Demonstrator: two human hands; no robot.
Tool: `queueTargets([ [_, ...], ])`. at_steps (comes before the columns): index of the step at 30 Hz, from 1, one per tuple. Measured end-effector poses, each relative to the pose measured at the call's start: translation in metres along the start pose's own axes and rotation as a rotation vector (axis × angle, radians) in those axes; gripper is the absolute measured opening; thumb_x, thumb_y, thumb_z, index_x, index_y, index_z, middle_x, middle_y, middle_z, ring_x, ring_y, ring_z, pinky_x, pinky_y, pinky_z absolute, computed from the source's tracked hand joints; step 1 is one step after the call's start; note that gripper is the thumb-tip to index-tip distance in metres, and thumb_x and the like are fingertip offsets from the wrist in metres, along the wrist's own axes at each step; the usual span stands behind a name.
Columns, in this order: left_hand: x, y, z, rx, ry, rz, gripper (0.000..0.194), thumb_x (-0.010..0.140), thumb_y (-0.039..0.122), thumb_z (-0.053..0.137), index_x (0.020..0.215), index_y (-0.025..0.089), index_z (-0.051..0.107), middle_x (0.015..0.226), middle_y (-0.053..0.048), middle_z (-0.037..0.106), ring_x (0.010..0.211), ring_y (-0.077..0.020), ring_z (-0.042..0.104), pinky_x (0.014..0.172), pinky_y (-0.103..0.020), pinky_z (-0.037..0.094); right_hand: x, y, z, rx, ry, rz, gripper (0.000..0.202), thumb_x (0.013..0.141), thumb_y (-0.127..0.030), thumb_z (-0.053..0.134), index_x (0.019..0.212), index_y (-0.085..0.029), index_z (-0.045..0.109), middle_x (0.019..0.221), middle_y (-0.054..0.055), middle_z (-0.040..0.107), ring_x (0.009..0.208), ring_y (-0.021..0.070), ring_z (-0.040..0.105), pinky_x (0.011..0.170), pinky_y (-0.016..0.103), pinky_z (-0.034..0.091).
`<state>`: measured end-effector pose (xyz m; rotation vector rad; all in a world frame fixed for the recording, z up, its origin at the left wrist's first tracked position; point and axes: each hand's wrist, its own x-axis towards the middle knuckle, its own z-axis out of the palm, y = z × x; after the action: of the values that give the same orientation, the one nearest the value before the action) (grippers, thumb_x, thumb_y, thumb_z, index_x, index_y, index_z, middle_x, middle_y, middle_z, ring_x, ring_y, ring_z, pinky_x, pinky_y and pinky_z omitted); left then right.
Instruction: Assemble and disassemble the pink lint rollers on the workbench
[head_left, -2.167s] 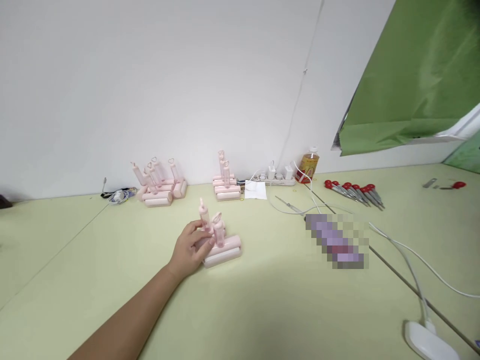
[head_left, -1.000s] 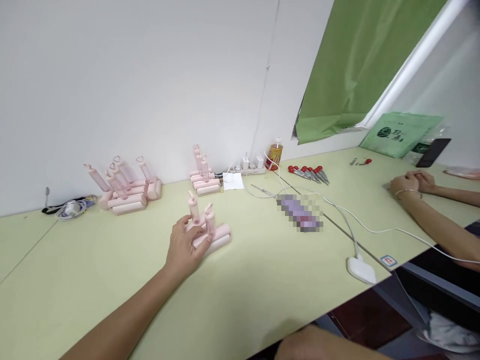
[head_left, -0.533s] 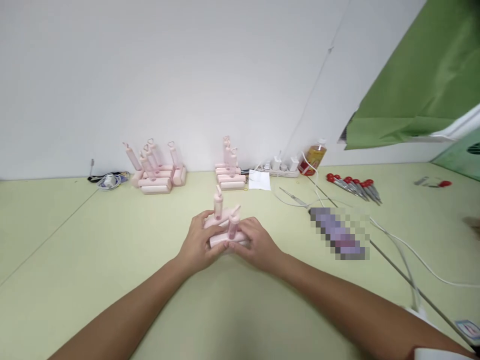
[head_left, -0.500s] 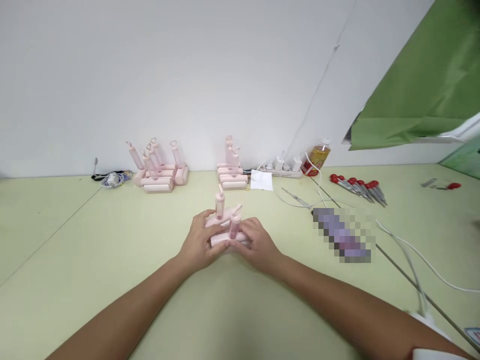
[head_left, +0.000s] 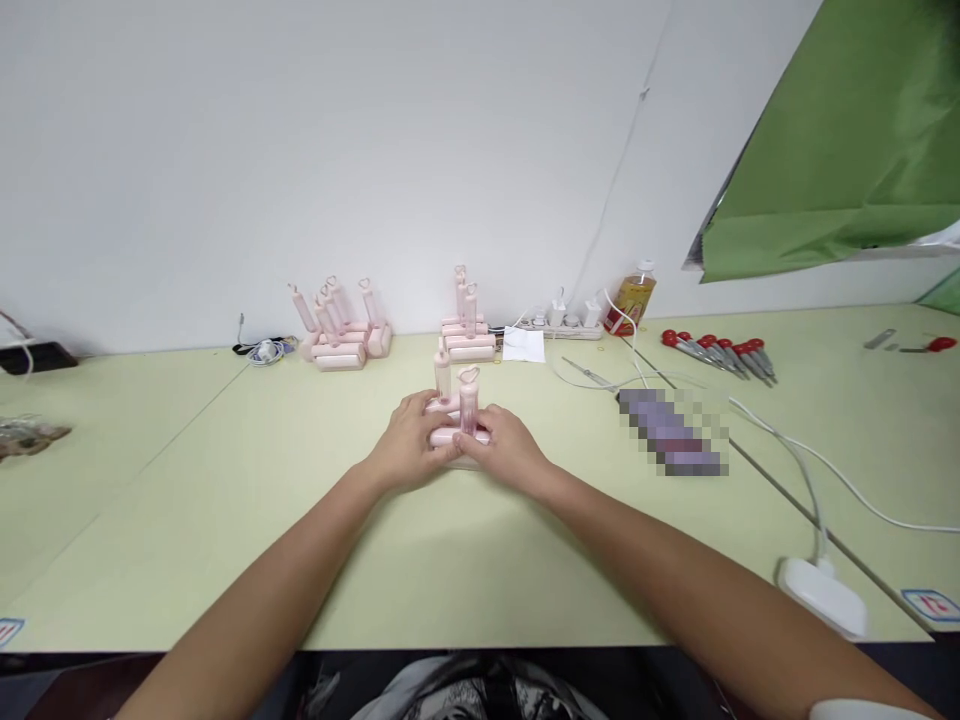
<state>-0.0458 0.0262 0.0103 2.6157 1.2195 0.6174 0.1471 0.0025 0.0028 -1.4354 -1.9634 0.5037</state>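
Two pink lint rollers stand close together at the middle of the table, each with a see-through upright handle topped by a loop. My left hand (head_left: 410,443) curls round the left end of the nearer lint roller (head_left: 469,405), its fingers reaching forward beside the farther lint roller (head_left: 442,380). Against the right end of the nearer one presses my right hand (head_left: 504,447), thumb at the foot of the handle. Both hands are closed on it, and its ends are hidden by fingers.
More pink lint rollers (head_left: 340,357) sit by the wall at left, others (head_left: 471,350) straight ahead. To the right are white paper (head_left: 523,345), a power strip (head_left: 570,330), a bottle (head_left: 631,298), red-handled tools (head_left: 720,352), a blurred-out purple object (head_left: 671,430), cables and a white adapter (head_left: 821,595).
My hands and the two rollers appear slightly higher in view, the nearer roller's handle now more upright. The view has shifted, bringing in the table's front edge and a dark device at left.
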Motion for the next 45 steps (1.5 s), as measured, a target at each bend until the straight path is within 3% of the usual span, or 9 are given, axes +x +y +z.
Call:
queueTargets([
  [9,-0.009,-0.027,-0.006,-0.043,0.103,-0.131,0.021,0.085,0.040,0.056,0.079,0.021,0.064,0.128,-0.006,0.056,0.119,-0.0267,0.048,0.102,-0.045,0.038,-0.002,0.026,-0.020,-0.029,0.148,0.003,0.009,0.073,-0.028,0.058,0.070,-0.020,0.058,0.076,0.003,0.060,0.080,0.0212,0.053,0.072,0.031,0.040],
  [14,-0.002,-0.045,-0.012,-0.039,0.128,-0.161,0.005,0.082,0.026,0.053,0.079,0.022,0.055,0.122,-0.006,0.060,0.108,-0.0244,0.055,0.096,-0.043,0.042,0.006,0.032,-0.023,-0.044,0.179,0.057,0.014,0.076,-0.033,0.058,0.071,-0.020,0.058,0.075,0.003,0.059,0.077,0.0205,0.055,0.069,0.031,0.040],
  [21,-0.003,-0.065,-0.009,0.041,0.247,-0.283,0.006,0.081,0.024,0.052,0.084,0.021,0.057,0.128,-0.010,0.055,0.119,-0.0291,0.050,0.100,-0.048,0.040,0.011,0.044,-0.020,0.151,0.300,0.047,0.019,0.076,-0.038,0.063,0.074,-0.019,0.059,0.081,0.003,0.063,0.079,0.0200,0.056,0.074,0.032,0.042],
  [27,-0.006,-0.026,-0.008,0.026,0.503,-0.336,0.023,0.084,0.036,0.054,0.098,0.019,0.062,0.114,-0.012,0.055,0.111,-0.0286,0.052,0.095,-0.046,0.044,0.011,0.043,-0.011,0.632,0.359,0.168,0.031,0.074,-0.047,0.067,0.082,-0.018,0.062,0.084,0.004,0.065,0.076,0.0177,0.056,0.071,0.031,0.046],
  [31,-0.009,0.016,0.008,-0.484,0.258,-0.333,0.056,0.082,0.049,0.059,0.126,0.018,0.046,0.110,-0.010,0.062,0.087,-0.0202,0.061,0.078,-0.037,0.050,0.001,0.028,-0.003,0.891,0.304,0.201,0.038,0.074,-0.054,0.066,0.086,-0.018,0.061,0.085,0.004,0.064,0.078,0.0181,0.057,0.069,0.029,0.048],
  [34,-0.008,0.032,0.024,-0.977,0.120,-0.245,0.064,0.079,0.051,0.064,0.129,0.018,0.041,0.114,-0.012,0.063,0.096,-0.0219,0.062,0.080,-0.034,0.051,-0.009,0.016,0.002,0.986,0.227,0.187,0.039,0.076,-0.056,0.065,0.087,-0.019,0.060,0.089,0.005,0.064,0.077,0.0179,0.058,0.065,0.029,0.048],
  [37,-0.006,0.031,0.028,-1.194,0.121,-0.245,0.060,0.073,0.047,0.070,0.120,0.017,0.046,0.115,-0.012,0.063,0.104,-0.0246,0.060,0.084,-0.036,0.050,-0.012,0.010,0.002,0.971,0.212,0.185,0.040,0.074,-0.056,0.067,0.088,-0.019,0.060,0.089,0.005,0.064,0.077,0.0185,0.059,0.065,0.029,0.048],
  [41,-0.004,0.022,0.015,-1.120,0.204,-0.310,0.053,0.075,0.046,0.065,0.117,0.018,0.049,0.110,-0.009,0.064,0.099,-0.0236,0.062,0.079,-0.034,0.051,0.001,0.019,-0.011,0.940,0.444,0.284,0.044,0.077,-0.063,0.057,0.090,-0.020,0.055,0.081,0.003,0.062,0.072,0.0181,0.057,0.059,0.028,0.047],
  [45,0.003,0.026,-0.001,-0.855,0.135,-0.350,0.046,0.078,0.045,0.060,0.114,0.018,0.054,0.101,-0.006,0.065,0.087,-0.0209,0.063,0.071,-0.031,0.051,0.020,0.044,-0.033,0.938,0.745,0.326,0.043,0.077,-0.062,0.055,0.086,-0.021,0.050,0.079,0.000,0.058,0.073,0.0167,0.056,0.062,0.027,0.046],
])
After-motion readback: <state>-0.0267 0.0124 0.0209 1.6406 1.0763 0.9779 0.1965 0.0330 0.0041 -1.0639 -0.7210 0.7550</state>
